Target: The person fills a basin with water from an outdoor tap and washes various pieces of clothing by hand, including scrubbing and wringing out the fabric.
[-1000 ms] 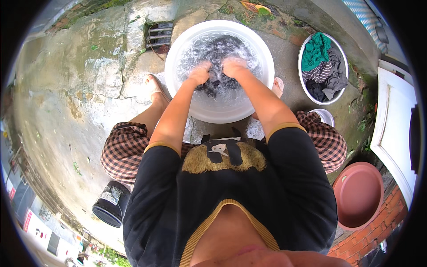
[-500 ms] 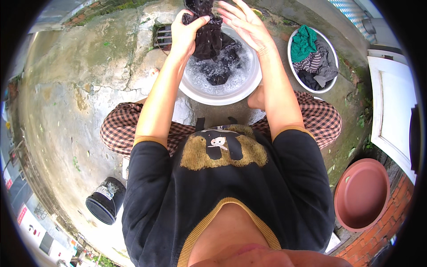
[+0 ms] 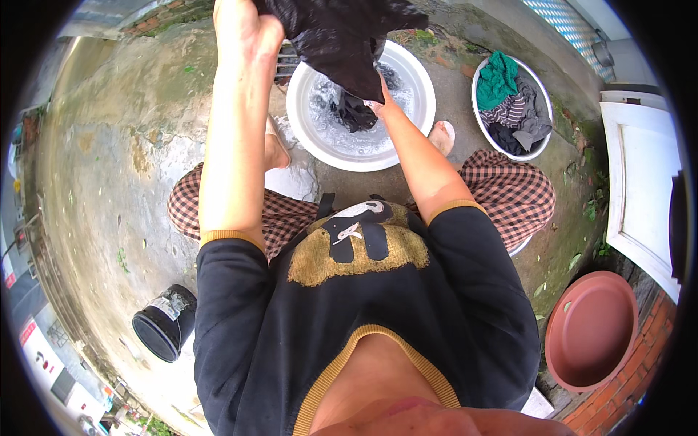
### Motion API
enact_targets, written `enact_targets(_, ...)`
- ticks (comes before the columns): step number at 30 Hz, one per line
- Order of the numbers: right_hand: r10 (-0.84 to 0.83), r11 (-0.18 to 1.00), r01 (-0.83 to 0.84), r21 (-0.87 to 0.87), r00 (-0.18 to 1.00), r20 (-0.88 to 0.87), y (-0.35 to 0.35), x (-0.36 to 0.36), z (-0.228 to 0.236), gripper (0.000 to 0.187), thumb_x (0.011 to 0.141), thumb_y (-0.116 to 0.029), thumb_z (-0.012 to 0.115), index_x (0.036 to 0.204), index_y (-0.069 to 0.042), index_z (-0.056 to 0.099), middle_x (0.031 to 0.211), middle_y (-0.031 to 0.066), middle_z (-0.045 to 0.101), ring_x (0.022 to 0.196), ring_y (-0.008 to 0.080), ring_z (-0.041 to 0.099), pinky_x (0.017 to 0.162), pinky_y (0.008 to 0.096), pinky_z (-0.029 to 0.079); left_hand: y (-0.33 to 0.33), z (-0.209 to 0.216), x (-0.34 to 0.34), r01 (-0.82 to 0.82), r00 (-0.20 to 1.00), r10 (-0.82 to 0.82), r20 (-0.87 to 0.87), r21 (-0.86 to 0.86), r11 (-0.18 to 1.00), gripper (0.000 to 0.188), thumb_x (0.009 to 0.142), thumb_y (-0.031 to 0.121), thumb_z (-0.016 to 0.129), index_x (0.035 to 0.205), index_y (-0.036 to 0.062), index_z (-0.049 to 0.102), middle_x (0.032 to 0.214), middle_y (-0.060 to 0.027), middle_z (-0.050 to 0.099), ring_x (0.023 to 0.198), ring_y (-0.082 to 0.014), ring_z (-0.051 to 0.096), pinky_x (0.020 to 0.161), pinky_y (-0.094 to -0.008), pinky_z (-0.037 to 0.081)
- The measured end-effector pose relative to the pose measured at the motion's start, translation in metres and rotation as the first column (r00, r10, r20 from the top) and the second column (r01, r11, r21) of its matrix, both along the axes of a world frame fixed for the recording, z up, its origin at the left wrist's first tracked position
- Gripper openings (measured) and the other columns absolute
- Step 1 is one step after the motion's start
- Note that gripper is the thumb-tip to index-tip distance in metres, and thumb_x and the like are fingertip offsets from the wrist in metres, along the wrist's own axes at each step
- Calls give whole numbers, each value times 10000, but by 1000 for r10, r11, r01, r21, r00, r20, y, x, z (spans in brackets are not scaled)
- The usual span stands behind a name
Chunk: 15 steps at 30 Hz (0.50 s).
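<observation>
A wet black garment (image 3: 334,43) hangs spread out over the far part of a white basin (image 3: 304,138). My left hand (image 3: 247,29), raised at the top edge of the picture, grips the garment's left end; its fingertips are partly out of view. Low over the basin, my right hand (image 3: 380,103) is at the garment's drooping lower corner. The cloth covers most of that hand, so its fingers do not show. Another dark cloth (image 3: 355,115) lies in the foamy water inside the basin.
To the right stands a white-rimmed tub (image 3: 542,151) with green, striped and grey clothes. A reddish-brown basin (image 3: 592,334) leans by bricks at the lower right. A black bucket (image 3: 163,323) lies at the lower left. A drain grate (image 3: 285,64) is beside the white basin.
My left hand has risen up and to the left, and the bunched garment has opened out wide. My right hand has dropped toward the basin, behind the cloth.
</observation>
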State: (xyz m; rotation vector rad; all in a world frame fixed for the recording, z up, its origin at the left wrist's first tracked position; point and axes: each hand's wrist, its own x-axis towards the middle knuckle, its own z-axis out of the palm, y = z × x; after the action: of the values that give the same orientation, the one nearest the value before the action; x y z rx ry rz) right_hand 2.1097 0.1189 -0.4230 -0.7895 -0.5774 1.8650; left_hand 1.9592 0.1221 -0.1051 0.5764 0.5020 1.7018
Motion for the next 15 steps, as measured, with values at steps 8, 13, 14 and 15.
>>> enact_targets(8,-14,992,86,-90,796,605,-6,90,-13,860,575,-2,785,1325,-15,365,1166,198,547,1013,283,592,824,368,524,-36,-249,-57,-403,647,55,-760,-280,871,566,682,103,781,1058,76,359,973,-129,525,868,-210,547,780,-329,470)
enact_targets(13,-227,929,-229,291,270,936,-22,88,-38,832,588,-181,804,1323,-210,416,1195,140,550,1139,342,502,992,400,386,-66,-314,1,-186,-520,-133,-844,-40,982,814,661,423,764,1345,210,377,1441,-112,310,1338,-391,224,1046,-583,223)
enact_targets(14,-172,936,-293,195,104,980,-28,80,-33,839,590,-210,801,1330,-245,407,1170,130,548,1132,332,493,984,433,373,-74,-309,15,-93,-565,-166,-808,-137,986,880,642,447,769,1380,255,331,1481,-99,210,1358,-406,145,1042,-618,205)
enact_targets(15,-124,934,-346,95,-64,990,-34,71,-24,846,592,-239,798,1337,-280,399,1144,119,546,1125,321,484,977,467,360,-77,-303,23,-10,-611,-190,-768,-233,972,947,623,470,775,1416,300,285,1521,-85,111,1377,-421,66,1037,-653,187)
